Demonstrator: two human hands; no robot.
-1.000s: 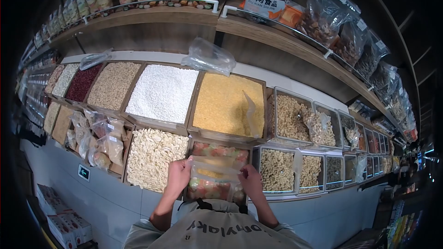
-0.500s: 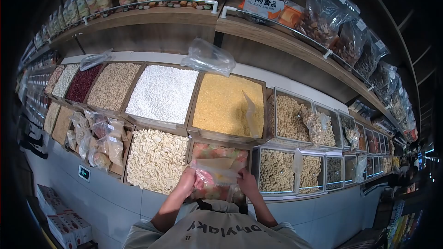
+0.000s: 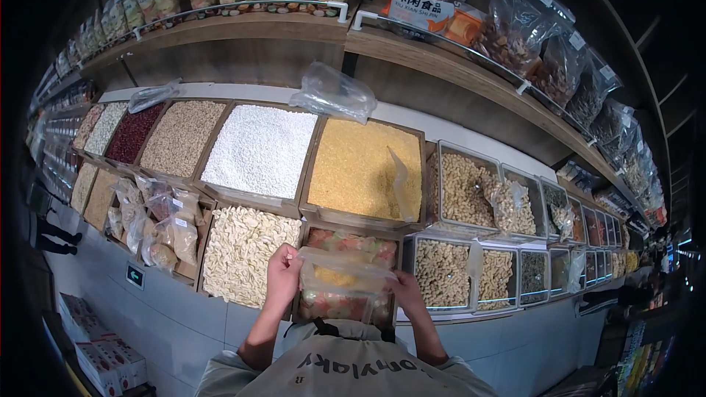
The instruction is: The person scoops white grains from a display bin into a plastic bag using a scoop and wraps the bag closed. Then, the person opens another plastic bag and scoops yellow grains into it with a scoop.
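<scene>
A translucent plastic bag [image 3: 353,268] with some yellow grain in it is stretched level between my two hands. My left hand [image 3: 282,276] pinches its left end, fingers closed. At the other end, my right hand [image 3: 407,291] grips the bag, its fingers partly hidden. Beneath the bag is a compartment with packs in red-and-green patterned film [image 3: 349,307]. Behind it stands a wooden bin of yellow grain [image 3: 346,165], with a translucent scoop [image 3: 399,180] stuck in at the right. A bin of pale flat slices [image 3: 246,257] lies just left of my left hand.
White grain [image 3: 257,151] and other grains fill bins to the left. Lidded bins of peanuts [image 3: 441,268] stand at the right. A crumpled plastic bag [image 3: 334,93] lies behind the yellow grain. A wooden shelf [image 3: 441,66] with packaged goods overhangs the back.
Both hands have pulled the bag wider and flatter. My left hand has moved left and up, my right hand slightly right. The yellow grain inside now shows more plainly.
</scene>
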